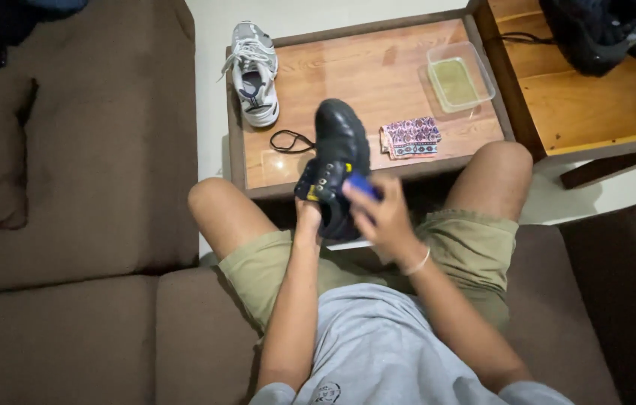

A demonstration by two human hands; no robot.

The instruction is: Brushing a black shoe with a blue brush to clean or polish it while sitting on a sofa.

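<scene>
Above the near edge of the wooden table [378,75], between your knees:

- Black shoe [339,154]: held up over the table's front edge, toe pointing away from you, tilted so its side faces your right hand.
- Left hand [308,219]: closed around the shoe's heel end from beneath, steadying it in the air.
- Right hand [381,214]: fingers curled on a small blue object [363,184], pressed against the shoe's side; what the object is cannot be told.
- Black lace [290,140]: loose on the table, just left of the shoe.
- Patterned cloth [410,137]: folded on the table, just right of the shoe, within easy reach.
- Clear plastic container [459,76]: on the table's far right part, with a yellowish content.
- White sneaker [252,73]: at the table's far left corner, overhanging its edge.
- Brown sofa [78,225]: left of the table and under you.
</scene>
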